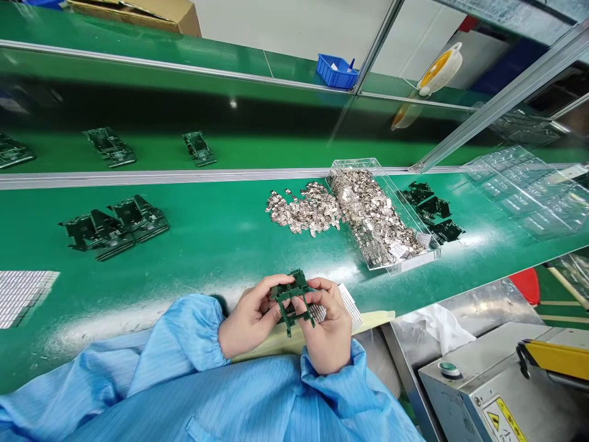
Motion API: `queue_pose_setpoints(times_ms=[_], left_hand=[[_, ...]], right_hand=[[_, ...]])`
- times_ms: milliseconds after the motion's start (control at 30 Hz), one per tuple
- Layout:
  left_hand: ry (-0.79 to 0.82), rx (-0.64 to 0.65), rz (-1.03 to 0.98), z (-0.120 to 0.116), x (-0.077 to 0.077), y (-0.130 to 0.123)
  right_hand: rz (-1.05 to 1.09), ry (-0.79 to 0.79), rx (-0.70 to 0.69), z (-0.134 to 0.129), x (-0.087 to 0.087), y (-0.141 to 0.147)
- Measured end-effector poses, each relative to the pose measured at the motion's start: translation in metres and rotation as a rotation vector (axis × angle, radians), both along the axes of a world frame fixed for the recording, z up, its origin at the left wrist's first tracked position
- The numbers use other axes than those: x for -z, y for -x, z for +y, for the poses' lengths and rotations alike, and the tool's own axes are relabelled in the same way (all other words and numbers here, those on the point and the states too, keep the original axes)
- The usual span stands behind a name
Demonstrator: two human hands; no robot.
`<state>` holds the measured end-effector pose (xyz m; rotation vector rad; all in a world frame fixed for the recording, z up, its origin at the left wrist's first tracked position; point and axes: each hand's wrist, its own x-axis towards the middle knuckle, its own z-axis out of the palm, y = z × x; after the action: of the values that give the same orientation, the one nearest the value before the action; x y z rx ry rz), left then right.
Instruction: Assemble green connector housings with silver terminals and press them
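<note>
Close to my body, at the near edge of the bench, I hold a green circuit board (294, 287) between both hands. My left hand (251, 316) pinches its left side, thumb below and fingers on top. On the other side, my right hand (329, 325) has its fingers closed around the board's right part. A frame-like part with an open middle hangs toward me. Partly behind my right hand lies a sheet with pale rows (350, 304). Beyond my hands, small silvery metal pieces (306, 209) are spread in a loose pile on the green bench.
A clear plastic tray (414, 264) full of silvery pieces stands right of the pile. Dark green boards (432, 209) lie beyond it, near clear plastic trays (538, 190). More boards (115, 227) and a pale striped sheet (27, 294) sit left. A grey machine (483, 368) stands at lower right.
</note>
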<state>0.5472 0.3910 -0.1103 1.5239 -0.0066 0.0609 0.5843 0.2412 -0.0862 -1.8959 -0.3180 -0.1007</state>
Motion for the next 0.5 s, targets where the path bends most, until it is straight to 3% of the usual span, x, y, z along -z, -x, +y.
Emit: queue_pose_setpoints(times_ms=[167, 367, 500], left_hand=[[-0.043, -0.061, 0.052, -0.0020, -0.0019, -0.0003], [0.031, -0.112, 0.119, -0.0049, -0.0024, 0.0022], [-0.006, -0.117, 0.117, -0.0065, -0.0001, 0.0050]], right_hand=[[0.138, -0.069, -0.044, -0.0011, 0.0064, 0.0013], [0.213, -0.190, -0.014, -0.0001, 0.0095, 0.0035], [0.191, -0.157, -0.028, -0.0001, 0.0083, 0.0071]])
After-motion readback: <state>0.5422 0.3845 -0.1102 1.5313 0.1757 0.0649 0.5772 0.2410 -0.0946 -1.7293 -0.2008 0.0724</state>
